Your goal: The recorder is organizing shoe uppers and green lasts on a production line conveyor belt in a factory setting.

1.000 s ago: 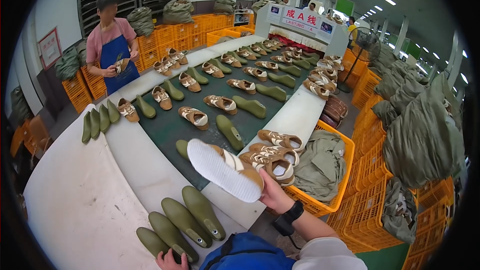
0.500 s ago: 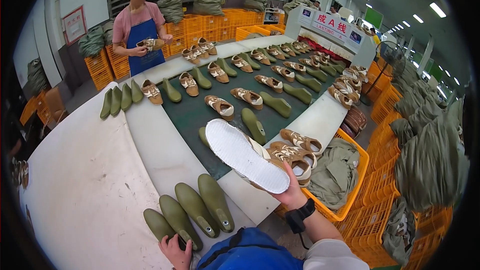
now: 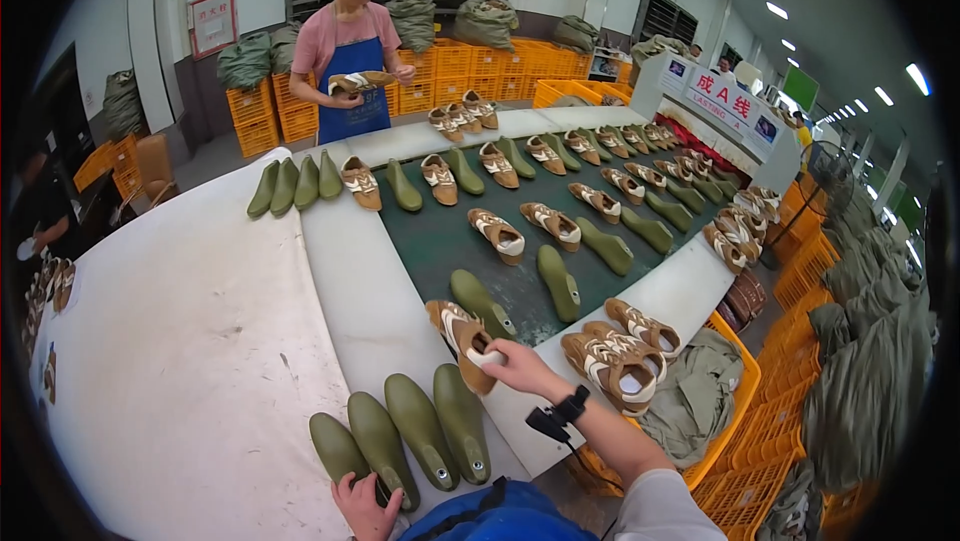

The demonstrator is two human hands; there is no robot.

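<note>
My right hand (image 3: 525,369) grips a brown-and-white sneaker upper (image 3: 462,333) by its heel opening, with its toe pointing away toward the belt. The upper is over the near edge of the dark green belt (image 3: 430,231). Down at the near edge, my left hand (image 3: 366,505) has its fingers around the heel end of a green shoe last (image 3: 378,438), one of several lying side by side on the white table. Another green last (image 3: 480,301) rests on the belt just beyond the upper.
Rows of uppers and lasts cover the belt. More sneaker uppers (image 3: 612,366) sit on the right ledge, beside an orange crate (image 3: 745,381) with grey-green cloth. Across the table a person in a blue apron (image 3: 352,71) holds an upper. Stacked crates (image 3: 765,441) line the right side.
The upper in my right hand has turned from showing its white underside to lying upright, and has moved left, away from the uppers on the ledge. My left hand stays at the lasts.
</note>
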